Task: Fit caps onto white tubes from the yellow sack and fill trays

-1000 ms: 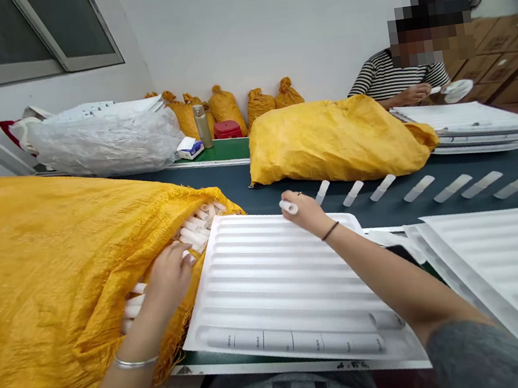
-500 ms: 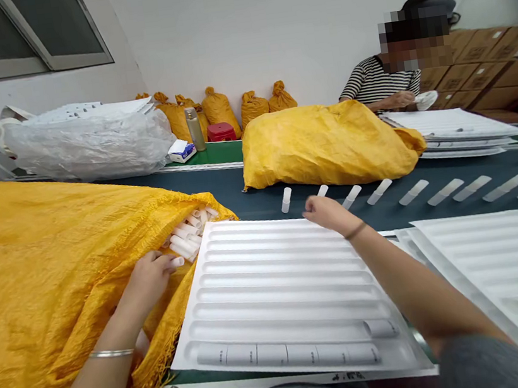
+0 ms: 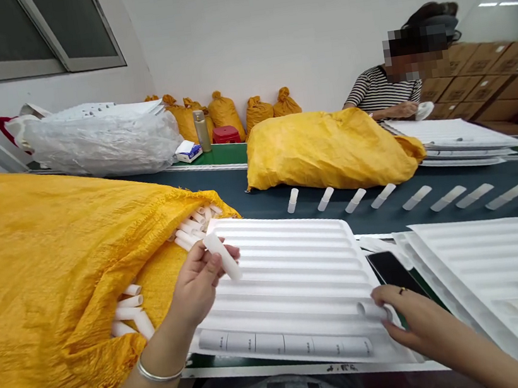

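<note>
My left hand (image 3: pixel 198 281) pinches a white tube (image 3: pixel 222 257) above the left edge of a white ribbed tray (image 3: pixel 288 266). More white tubes (image 3: pixel 191 228) stick out of the big yellow sack (image 3: pixel 55 278) at my left. My right hand (image 3: pixel 414 320) rests at the tray's near right corner, fingers curled on a short white tube (image 3: pixel 374 311) lying in a groove. The nearest groove holds a row of several tubes (image 3: pixel 283 346). A black phone (image 3: pixel 390 269) lies just beyond my right hand.
Several white tubes (image 3: pixel 355 199) lie in a line on the dark conveyor belt (image 3: pixel 269 202). A second yellow sack (image 3: pixel 329 149) lies across it. More ribbed trays (image 3: pixel 496 252) are at right. A person in a striped shirt (image 3: pixel 381 89) works by stacked trays (image 3: pixel 456 133).
My right hand left a tube on the belt and drew back to the tray's near right corner. My left hand pulled a tube out of the sack and lifted it over the tray.
</note>
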Motion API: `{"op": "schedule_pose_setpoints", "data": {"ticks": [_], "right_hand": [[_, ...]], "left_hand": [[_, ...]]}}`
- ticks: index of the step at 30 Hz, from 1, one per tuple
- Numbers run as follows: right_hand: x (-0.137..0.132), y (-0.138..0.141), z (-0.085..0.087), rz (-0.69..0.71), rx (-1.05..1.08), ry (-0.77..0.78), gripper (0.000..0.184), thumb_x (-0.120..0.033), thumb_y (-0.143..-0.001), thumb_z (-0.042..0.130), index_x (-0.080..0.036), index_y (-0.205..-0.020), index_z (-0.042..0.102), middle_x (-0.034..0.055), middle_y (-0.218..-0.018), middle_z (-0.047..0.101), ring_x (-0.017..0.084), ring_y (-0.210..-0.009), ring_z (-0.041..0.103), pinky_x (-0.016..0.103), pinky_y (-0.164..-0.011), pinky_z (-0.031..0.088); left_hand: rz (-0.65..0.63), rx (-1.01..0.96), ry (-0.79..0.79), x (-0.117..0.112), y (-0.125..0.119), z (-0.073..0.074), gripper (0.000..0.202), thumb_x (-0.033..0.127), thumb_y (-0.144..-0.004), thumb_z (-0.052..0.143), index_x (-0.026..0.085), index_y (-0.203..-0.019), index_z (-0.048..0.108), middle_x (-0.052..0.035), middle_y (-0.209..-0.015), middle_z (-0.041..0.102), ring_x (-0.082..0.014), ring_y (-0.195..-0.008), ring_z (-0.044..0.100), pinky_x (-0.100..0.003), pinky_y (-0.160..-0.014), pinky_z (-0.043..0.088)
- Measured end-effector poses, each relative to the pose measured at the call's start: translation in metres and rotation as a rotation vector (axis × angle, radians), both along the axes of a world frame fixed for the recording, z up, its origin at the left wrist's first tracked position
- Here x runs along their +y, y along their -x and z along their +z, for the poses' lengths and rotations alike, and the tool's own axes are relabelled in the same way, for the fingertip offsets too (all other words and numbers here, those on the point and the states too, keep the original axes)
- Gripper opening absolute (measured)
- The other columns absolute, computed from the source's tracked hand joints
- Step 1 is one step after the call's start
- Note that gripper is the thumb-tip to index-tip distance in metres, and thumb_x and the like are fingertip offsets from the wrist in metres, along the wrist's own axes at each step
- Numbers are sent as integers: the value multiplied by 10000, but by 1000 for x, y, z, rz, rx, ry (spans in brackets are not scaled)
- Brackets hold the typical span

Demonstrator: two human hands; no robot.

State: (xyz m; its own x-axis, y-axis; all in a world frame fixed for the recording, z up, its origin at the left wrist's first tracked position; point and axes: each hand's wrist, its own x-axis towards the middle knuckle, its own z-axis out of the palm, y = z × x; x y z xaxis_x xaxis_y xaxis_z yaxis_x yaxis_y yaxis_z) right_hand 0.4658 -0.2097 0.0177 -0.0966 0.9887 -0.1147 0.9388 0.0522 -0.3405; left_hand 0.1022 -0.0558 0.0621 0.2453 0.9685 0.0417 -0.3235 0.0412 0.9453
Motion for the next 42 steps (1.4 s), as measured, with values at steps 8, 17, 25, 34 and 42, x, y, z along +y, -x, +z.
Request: {"op": "schedule_pose_setpoints", "data": {"ticks": [8,17,25,34,42], "right_hand": [[70,66,40,34,700,-314,275,-328,-905,527,-222,-1157,550,66,-998,604,166,-828,591,309,-742,514],[104,113,63,459,734,-500,296,-173,-923,508,-229,-1209,559,70,-1075,620,173,-1017,574,343,-892,472],[100,112,57,261,757,-524,255,-223,-913,540,-233,-1165,576,48,-970,631,142,-821,568,292,-755,481],[97,115,54,178,939,-282,245,-298,-888,578,-192,-1106,617,26,-809,566,117,-689,534,236,-591,459],[91,119,55,246,774,-410,239,-309,-919,522,-193,-1114,597,60,-910,651,136,-736,575,274,-676,489]], "left_hand": [[-155,-37,215,-33,-37,7,383,477,-877,548,222,-1160,584,-29,-828,628,-130,-725,597,-258,-658,508],[-65,971,-864,-27,-13,15,398,258,-943,459,249,-1338,507,-63,-985,644,-188,-911,566,-320,-822,457],[-2,1021,-837,-25,-2,22,342,315,-906,542,151,-1205,568,-74,-1032,664,-165,-911,617,-247,-750,487],[-3,971,-835,-33,0,22,253,266,-900,548,153,-1119,603,-56,-969,669,-153,-897,613,-235,-780,467],[-44,909,-749,-40,-10,20,224,294,-910,509,174,-1064,619,-48,-891,672,-168,-814,612,-266,-722,471]]}}
